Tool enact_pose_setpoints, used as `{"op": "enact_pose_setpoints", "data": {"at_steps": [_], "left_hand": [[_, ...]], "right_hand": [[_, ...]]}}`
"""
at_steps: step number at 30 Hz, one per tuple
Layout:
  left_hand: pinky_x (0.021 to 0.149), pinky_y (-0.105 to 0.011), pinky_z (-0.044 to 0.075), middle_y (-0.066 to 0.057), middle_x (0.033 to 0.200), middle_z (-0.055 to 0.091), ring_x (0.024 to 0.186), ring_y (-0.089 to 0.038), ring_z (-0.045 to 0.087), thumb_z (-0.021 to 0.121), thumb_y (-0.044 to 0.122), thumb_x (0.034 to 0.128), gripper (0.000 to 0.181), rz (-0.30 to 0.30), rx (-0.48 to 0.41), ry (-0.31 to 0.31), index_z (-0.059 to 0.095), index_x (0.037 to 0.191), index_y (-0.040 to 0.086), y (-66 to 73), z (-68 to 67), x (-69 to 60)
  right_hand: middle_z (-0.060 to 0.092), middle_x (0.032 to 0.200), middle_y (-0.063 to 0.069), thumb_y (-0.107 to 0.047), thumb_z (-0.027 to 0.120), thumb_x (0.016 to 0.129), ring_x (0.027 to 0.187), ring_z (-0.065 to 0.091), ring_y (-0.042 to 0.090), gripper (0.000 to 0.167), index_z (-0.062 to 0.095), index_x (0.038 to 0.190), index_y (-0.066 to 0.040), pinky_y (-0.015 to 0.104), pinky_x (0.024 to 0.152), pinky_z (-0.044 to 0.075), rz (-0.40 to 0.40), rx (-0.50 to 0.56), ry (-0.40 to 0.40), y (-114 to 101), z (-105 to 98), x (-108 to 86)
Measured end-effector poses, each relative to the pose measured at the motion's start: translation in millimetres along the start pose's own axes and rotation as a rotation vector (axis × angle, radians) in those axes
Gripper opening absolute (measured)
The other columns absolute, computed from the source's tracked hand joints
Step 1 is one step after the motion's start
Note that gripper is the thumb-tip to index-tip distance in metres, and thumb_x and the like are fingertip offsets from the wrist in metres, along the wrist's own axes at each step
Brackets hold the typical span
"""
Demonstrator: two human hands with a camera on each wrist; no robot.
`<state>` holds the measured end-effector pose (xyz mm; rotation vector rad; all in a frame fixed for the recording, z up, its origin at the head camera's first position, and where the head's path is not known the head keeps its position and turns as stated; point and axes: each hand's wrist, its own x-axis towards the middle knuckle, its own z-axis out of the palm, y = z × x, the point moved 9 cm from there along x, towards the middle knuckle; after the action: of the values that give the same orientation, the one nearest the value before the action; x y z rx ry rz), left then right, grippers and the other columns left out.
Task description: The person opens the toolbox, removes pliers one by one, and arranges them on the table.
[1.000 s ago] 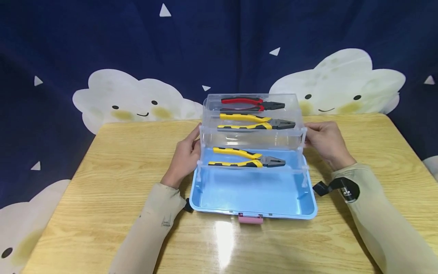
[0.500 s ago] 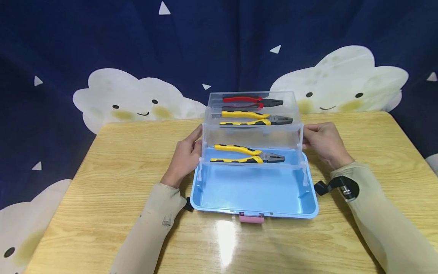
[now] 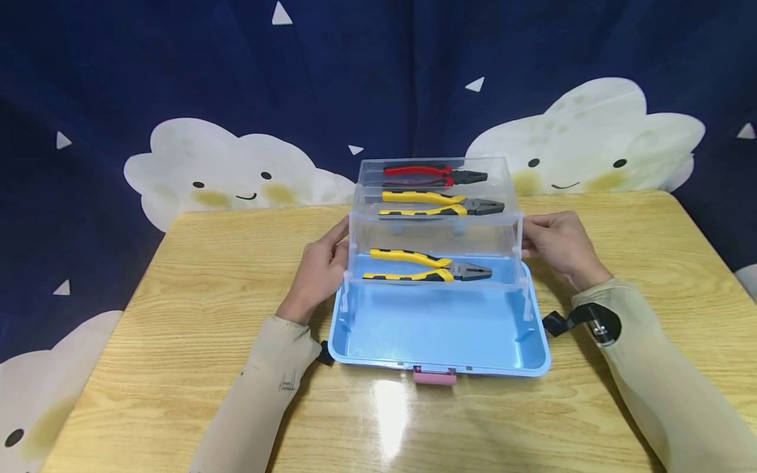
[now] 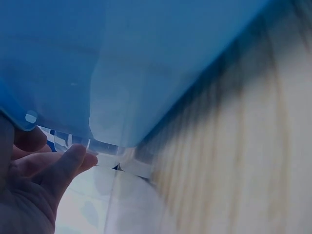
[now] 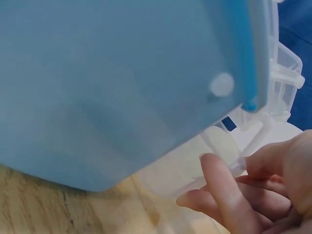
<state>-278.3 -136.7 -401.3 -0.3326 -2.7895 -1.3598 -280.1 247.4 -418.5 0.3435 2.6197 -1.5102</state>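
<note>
- Head view: the blue toolbox [image 3: 434,328] stands on the table [image 3: 177,315] between both hands, clear trays stepped above its base.
- The right hand [image 3: 562,246] pinches a corner of the clear lid [image 5: 170,168] behind the box. The left hand [image 3: 319,266] appears to grip the opposite edge, though its fingertips are partly hidden.
- If one side rises ahead of the other, the lid may twist and the link arms [image 3: 527,303] may bind.
- A jerky swing could make the pliers slide, as nothing visible straps them down: the lower yellow pliers [image 3: 445,264] lie in the front tray, the upper yellow pliers [image 3: 461,201] further up. The red pliers [image 3: 447,173] rest behind those, in which compartment I cannot tell.
- Fingers so near the moving plastic could get nipped, should the trays fold suddenly.
- Neither hand steadies the base, so a rearward pull might drag or tip it, the pliers' weight sitting high.
- The pink latch [image 3: 434,376] might miss its catch if the lid came over crooked.
</note>
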Motion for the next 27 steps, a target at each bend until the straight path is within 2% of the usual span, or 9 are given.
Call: {"op": "enact_pose_setpoints", "data": {"at_steps": [2, 4, 8, 12, 16, 19, 20, 23, 27], "left_hand": [[0.065, -0.028, 0.052, -0.005, 0.159, 0.051, 0.064, -0.021, 0.061, 0.039, 0.019, 0.1094, 0.051, 0.002, 0.003, -0.001, 0.038, 0.161, 0.016, 0.3, 0.0, -0.1], [0.055, -0.031, 0.047, -0.006, 0.159, 0.051, 0.048, -0.025, 0.048, 0.038, 0.019, 0.1096, 0.051, 0.005, 0.002, -0.003, 0.038, 0.161, 0.016, 1.0, 0.1, 0.1], [0.054, -0.028, 0.045, -0.007, 0.159, 0.050, 0.045, -0.019, 0.045, 0.037, 0.021, 0.1100, 0.051, -0.007, 0.019, -0.005, 0.039, 0.160, 0.015, 0.9, -0.2, 0.3], [0.056, -0.031, 0.049, -0.009, 0.159, 0.051, 0.049, -0.025, 0.051, 0.037, 0.024, 0.1107, 0.051, -0.049, 0.019, -0.019, 0.039, 0.161, 0.016, -3.2, 1.2, 0.1], [0.081, -0.038, 0.064, -0.010, 0.159, 0.051, 0.084, -0.032, 0.073, 0.037, 0.027, 0.1111, 0.051, -0.079, 0.024, -0.036, 0.039, 0.161, 0.016, -3.8, 2.7, 0.8], [0.088, -0.046, 0.064, -0.016, 0.149, 0.060, 0.092, -0.039, 0.073, 0.037, 0.028, 0.1108, 0.051, -0.082, 0.013, -0.051, 0.039, 0.161, 0.017, -2.8, 3.9, 1.1], [0.095, -0.045, 0.063, -0.015, 0.149, 0.061, 0.102, -0.037, 0.074, 0.037, 0.029, 0.1108, 0.051, -0.078, 0.017, -0.054, 0.038, 0.161, 0.017, -2.8, 4.1, 1.6], [0.094, -0.045, 0.064, -0.014, 0.150, 0.060, 0.104, -0.037, 0.075, 0.039, 0.028, 0.1102, 0.052, -0.081, -0.005, -0.070, 0.038, 0.161, 0.019, -3.8, 4.3, 1.7], [0.106, -0.046, 0.059, -0.006, 0.159, 0.052, 0.131, -0.028, 0.066, 0.042, 0.029, 0.1093, 0.052, -0.083, -0.019, -0.076, 0.039, 0.161, 0.021, -6.8, 1.9, 1.0]], "right_hand": [[0.078, 0.109, 0.015, -0.035, 0.057, 0.107, 0.074, 0.075, 0.004, 0.048, 0.065, 0.136, 0.002, 0.025, 0.073, 0.066, -0.004, 0.004, 0.005, 0, -1, 0.2], [0.079, 0.103, 0.010, -0.034, 0.057, 0.107, 0.074, 0.074, 0.004, 0.048, 0.065, 0.136, 0.003, 0.025, 0.072, 0.066, -0.004, 0.015, 0.008, 0, -1, 0.5], [0.077, 0.090, -0.004, -0.034, 0.057, 0.107, 0.073, 0.074, 0.003, 0.049, 0.064, 0.137, 0.004, 0.024, 0.071, 0.066, 0.002, 0.046, -0.002, 2, 0, 0.8], [0.077, 0.088, -0.007, -0.036, 0.057, 0.106, 0.073, 0.074, 0.003, 0.049, 0.064, 0.137, 0.002, 0.023, 0.070, 0.065, 0.007, 0.038, -0.006, 4, 2, 1.2], [0.077, 0.087, -0.007, -0.037, 0.058, 0.106, 0.072, 0.074, 0.004, 0.049, 0.064, 0.137, 0.001, 0.023, 0.069, 0.065, 0.020, 0.032, -0.009, 7, 1, 1.2], [0.076, 0.084, -0.011, -0.036, 0.058, 0.106, 0.073, 0.075, 0.004, 0.049, 0.064, 0.138, 0.001, 0.025, 0.070, 0.066, 0.036, 0.047, -0.018, 10, 0, 1.5], [0.075, 0.084, -0.012, -0.035, 0.057, 0.107, 0.074, 0.075, 0.005, 0.048, 0.063, 0.138, 0.001, 0.025, 0.071, 0.066, 0.039, 0.052, -0.023, 11, 0, 1.8], [0.075, 0.083, -0.013, -0.034, 0.057, 0.107, 0.074, 0.075, 0.005, 0.049, 0.062, 0.140, 0.002, 0.026, 0.071, 0.066, 0.040, 0.073, -0.038, 12, 0, 2.6], [0.075, 0.084, -0.011, -0.032, 0.058, 0.107, 0.075, 0.075, 0.005, 0.049, 0.061, 0.140, 0.004, 0.026, 0.071, 0.066, 0.022, 0.096, -0.059, 10, 3, 3.6]]}}
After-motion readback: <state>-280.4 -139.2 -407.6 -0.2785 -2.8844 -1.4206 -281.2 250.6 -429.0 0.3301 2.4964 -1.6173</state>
